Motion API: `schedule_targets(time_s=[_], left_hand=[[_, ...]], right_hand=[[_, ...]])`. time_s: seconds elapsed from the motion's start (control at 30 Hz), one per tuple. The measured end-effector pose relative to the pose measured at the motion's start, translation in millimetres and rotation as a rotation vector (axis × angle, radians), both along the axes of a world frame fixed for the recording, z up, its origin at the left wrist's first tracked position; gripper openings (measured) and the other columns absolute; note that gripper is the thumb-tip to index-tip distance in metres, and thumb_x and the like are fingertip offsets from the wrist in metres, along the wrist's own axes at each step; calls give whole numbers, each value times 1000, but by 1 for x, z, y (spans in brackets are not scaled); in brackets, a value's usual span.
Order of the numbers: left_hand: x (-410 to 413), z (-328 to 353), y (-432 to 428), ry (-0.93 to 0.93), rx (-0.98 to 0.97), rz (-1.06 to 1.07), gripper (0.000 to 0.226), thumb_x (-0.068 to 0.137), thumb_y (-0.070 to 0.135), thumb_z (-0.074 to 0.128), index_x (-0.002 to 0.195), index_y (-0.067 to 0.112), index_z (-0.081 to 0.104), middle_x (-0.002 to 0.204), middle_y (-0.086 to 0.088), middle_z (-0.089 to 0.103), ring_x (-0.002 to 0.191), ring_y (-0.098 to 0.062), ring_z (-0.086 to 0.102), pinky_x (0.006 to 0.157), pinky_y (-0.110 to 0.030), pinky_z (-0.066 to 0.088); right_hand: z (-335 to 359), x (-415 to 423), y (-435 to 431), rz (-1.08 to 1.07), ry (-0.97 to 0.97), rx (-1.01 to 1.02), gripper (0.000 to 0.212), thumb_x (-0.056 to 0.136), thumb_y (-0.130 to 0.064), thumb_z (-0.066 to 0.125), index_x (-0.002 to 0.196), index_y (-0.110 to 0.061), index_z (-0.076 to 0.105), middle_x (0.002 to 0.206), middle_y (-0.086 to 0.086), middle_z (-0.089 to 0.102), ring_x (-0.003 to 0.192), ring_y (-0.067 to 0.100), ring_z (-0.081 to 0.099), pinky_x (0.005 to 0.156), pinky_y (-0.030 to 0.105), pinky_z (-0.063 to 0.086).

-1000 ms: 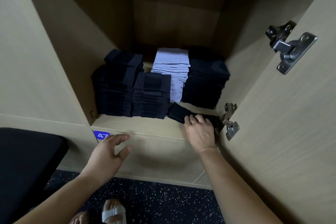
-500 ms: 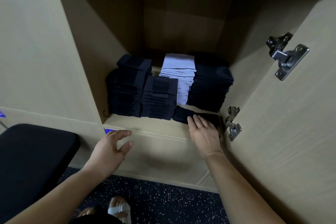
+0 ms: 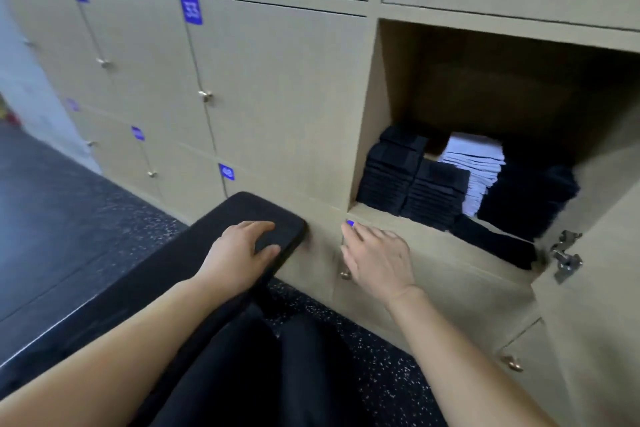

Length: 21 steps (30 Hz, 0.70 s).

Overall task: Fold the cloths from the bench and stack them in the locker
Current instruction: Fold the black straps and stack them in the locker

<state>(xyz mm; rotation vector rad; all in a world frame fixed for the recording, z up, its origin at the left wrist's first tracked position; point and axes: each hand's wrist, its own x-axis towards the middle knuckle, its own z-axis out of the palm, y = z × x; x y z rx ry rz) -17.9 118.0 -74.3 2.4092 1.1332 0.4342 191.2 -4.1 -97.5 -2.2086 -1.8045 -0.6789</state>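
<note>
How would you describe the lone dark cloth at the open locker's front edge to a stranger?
Find the one open compartment in the wall of beige wooden lockers. At its front edge, beside the metal door hinge, lies the dark folded cloth. Its neighbours are tall stacks of folded cloths; it alone lies flat and low.

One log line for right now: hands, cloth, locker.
left hand open at bench end | right hand open, empty | dark cloth flat in locker
</note>
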Motion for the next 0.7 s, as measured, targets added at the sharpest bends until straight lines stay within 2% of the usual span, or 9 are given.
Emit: schedule_targets(time_s=[0.07,0.2,0.23,0.3,0.37,0.4,0.47,0.57,0.7], left_hand=[[-55,-1,2,12,9,89,50,92,35,63,138,18,53,141,-1,53,132,-21,46,110,-38,37],[-163,-13,-1,35,-3,289,50,92,37,63,138,19,53,140,-2,55,131,-23,48,109,-39,38],[-189,-18,-5,42,-7,336,50,92,37,63,138,19,53,139,-3,55,130,-24,48,109,-39,39],[-235,-28,-14,54,-27,419,50,92,37,63,137,18,54,138,-3,56,129,-24,49,108,-39,39],[-278,-42,-24,61,-56,498,49,91,36,64,136,17,55,136,-4,58,128,-25,51,108,-38,40],[-297,-49,-30,65,-72,531,49,91,36,64,136,17,55,136,-4,58,127,-25,51,107,-38,40],[-329,-64,-40,76,-104,595,49,90,36,64,136,18,55,136,-2,58,127,-24,51,107,-38,40],[-363,-88,-53,92,-143,677,50,90,35,64,137,18,55,138,-2,57,128,-23,51,107,-35,39],[-382,-124,-63,103,-190,730,55,92,38,62,142,19,49,144,-2,51,133,-24,44,111,-34,35]], right_hand=[[3,-47,19,89,32,-2,27,78,-31,71,99,-14,70,80,-2,70,69,18,69,56,28,51],[5,-145,49,277,119,-20,37,83,-35,44,98,-13,69,75,-2,68,66,20,67,53,30,50],[4,-168,55,327,135,-15,36,83,-35,44,97,-13,69,73,-3,66,64,20,66,52,30,49],[-1,-213,63,414,156,-29,25,82,-30,61,97,-13,70,71,-3,65,62,19,66,51,28,47],[-8,-254,68,485,203,-87,27,78,-28,75,99,-13,70,74,-3,67,65,20,67,53,29,49],[-11,-273,69,505,229,-134,29,79,-29,74,104,-14,69,79,-3,69,70,20,69,57,30,50],[-18,-307,69,528,265,-254,33,91,-34,61,119,-18,63,99,-5,71,88,18,69,70,32,51],[-35,-344,71,516,300,-387,40,100,-41,38,136,-25,46,125,-10,60,112,15,58,85,31,43],[-59,-367,80,425,429,-612,58,99,-46,40,150,-22,26,149,-4,41,136,16,39,102,32,37]])
